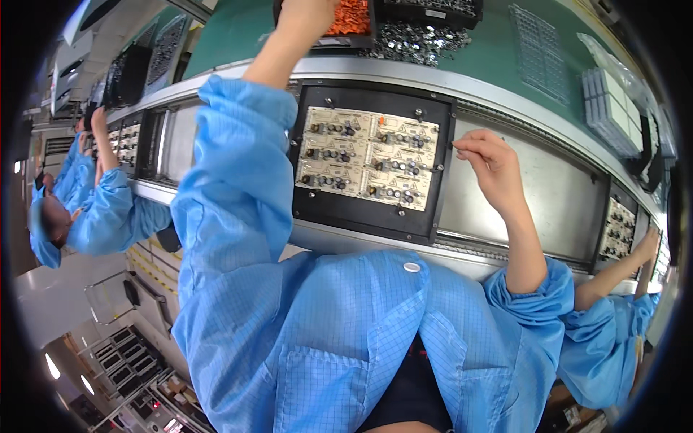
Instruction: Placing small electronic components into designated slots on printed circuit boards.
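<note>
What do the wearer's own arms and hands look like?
Loose light-blue fabric sleeves with a fine dark grid, left and right, bunched and ending short of the wrists, leaving lower forearms bare. Right hand ungloved; left hand partly cut off by the frame, no glove visible.

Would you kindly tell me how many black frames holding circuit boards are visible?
3: one centre frame, one far-left frame, one far-right frame; others may be hidden.

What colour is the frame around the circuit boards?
The frame is black; the head view shows it best.
</note>
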### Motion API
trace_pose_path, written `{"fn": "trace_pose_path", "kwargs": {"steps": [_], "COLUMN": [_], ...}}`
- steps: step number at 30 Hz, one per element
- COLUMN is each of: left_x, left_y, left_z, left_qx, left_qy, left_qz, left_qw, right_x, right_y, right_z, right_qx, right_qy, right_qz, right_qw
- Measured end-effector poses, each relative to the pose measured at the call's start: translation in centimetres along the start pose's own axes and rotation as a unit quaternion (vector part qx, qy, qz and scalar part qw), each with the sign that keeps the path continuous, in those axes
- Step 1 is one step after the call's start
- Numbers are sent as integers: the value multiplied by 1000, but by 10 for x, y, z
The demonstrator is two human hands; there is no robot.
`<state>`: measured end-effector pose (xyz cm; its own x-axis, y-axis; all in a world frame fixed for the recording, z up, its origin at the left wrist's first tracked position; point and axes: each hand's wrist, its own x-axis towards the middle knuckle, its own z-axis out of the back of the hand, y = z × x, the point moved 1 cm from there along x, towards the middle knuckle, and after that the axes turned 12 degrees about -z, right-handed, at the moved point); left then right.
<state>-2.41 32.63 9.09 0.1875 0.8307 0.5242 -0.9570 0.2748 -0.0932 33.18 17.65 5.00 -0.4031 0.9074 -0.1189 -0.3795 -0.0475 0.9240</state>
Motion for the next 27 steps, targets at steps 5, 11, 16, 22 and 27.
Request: {"fn": "trace_pose_path", "kwargs": {"steps": [5,11,16,22,27], "left_x": [16,12,8,8,5], "left_y": [21,25,31,32,24], "left_z": [-10,-23,-19,-10,18], "left_qx": [-3,-43,-73,-71,-161], "left_qy": [0,-77,-123,-155,-132], "left_qz": [22,35,36,40,51], "left_qw": [1000,995,989,985,977], "right_x": [3,7,9,9,9], "right_y": [28,38,42,52,56], "right_z": [-16,-28,-34,-42,-46], "right_qx": [-204,-229,-258,-332,-383], "right_qy": [-32,-6,0,-7,-21], "right_qz": [112,69,75,96,118], "right_qw": [972,971,963,938,916]}}
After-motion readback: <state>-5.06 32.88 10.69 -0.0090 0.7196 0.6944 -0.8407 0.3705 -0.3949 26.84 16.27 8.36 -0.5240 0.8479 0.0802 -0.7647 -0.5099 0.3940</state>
